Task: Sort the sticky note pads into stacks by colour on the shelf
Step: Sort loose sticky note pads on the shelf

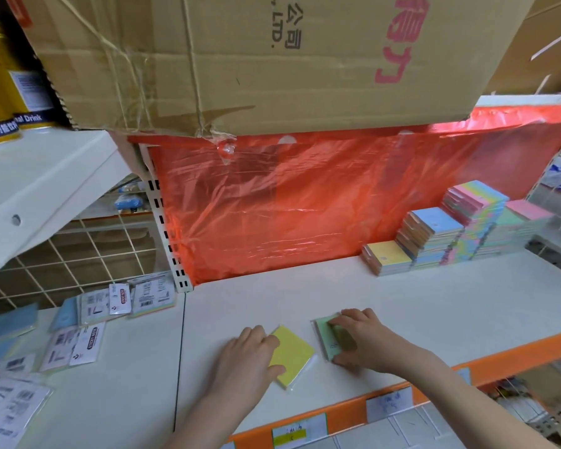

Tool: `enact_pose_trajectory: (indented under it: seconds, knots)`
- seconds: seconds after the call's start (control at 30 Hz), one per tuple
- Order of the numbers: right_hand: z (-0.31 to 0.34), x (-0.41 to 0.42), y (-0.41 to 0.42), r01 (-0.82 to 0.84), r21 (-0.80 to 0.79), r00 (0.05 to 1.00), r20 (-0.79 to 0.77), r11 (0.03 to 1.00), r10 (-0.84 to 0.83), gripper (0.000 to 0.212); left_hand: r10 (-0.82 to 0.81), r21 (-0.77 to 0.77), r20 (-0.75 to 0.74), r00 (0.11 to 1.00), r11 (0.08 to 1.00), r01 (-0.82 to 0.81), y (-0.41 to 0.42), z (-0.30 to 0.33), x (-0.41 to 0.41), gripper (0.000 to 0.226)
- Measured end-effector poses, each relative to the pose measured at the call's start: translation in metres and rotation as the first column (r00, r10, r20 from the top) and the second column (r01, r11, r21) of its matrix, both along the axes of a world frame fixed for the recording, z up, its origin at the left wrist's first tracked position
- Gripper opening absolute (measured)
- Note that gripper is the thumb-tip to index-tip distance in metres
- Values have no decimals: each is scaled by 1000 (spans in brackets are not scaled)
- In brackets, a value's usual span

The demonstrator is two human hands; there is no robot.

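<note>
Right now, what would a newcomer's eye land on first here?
The red plastic sheet at the shelf's back, under a big cardboard box. Then the left hand on a yellow pad and the right hand on a green pad, with pastel stacks behind on the right.

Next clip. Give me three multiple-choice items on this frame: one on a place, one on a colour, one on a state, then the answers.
1. Where do the sorted pad stacks stand?
A. back right of the shelf
B. front left
C. upper shelf

2. What colour is the pad at the left hand?
A. pink
B. yellow
C. blue

3. How is the green pad under the right hand?
A. lifted
B. upright
C. flat on the shelf

Answers: A, stacks against the red sheet at right; B, plainly yellow; C, it lies flat under the fingers.
</note>
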State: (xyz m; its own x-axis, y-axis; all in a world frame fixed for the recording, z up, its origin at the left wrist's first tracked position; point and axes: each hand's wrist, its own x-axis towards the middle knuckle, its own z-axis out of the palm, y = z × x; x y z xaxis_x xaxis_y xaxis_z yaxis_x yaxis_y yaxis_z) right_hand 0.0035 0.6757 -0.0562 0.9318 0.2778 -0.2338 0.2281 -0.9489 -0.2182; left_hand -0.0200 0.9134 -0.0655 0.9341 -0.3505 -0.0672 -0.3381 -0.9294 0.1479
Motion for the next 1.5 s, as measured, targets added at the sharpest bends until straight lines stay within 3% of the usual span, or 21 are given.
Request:
enact_pose_trajectory:
  seconds: [0.13, 0.33, 0.47, 0.6, 0.7, 0.87, 1.2, 1.5]
  knots:
    - [2, 6, 0, -17, -43, 1000, -5, 999, 17, 76, -80, -76, -126, 989, 995, 71, 4, 1, 15, 69]
    - [-4, 7, -3, 38, -47, 999, 37, 998, -37, 83, -41, 184, -72, 997, 981, 53, -11, 7, 16, 62]
    - [-6, 5, -12, -1, 10, 1000, 29, 1000, 1, 79, -13, 171, -133, 991, 985, 36, -21, 11, 21, 61]
    - [-4, 4, -29, -3, 10, 999, 44, 1000, 3, 80, -125, 191, -172, 977, 969, 158, -22, 13, 33, 82]
    - [-6, 4, -45, 26, 28, 995, 97, 999, -29, 81, -213, 138, -207, 955, 960, 244, -31, 6, 35, 96]
    - [-5, 6, -77, 54, 78, 978, 197, 996, -69, 85, -225, 78, -111, 968, 969, 235, -50, 7, 43, 80]
    - [17, 25, -159, 52, 122, 932, 351, 991, -92, 84, -138, -125, 114, 984, 981, 152, -138, 31, 72, 84]
    - [22, 47, -245, -9, 117, 933, 358, 993, -34, 83, -39, -268, 128, 991, 961, 72, -223, 41, 102, 86]
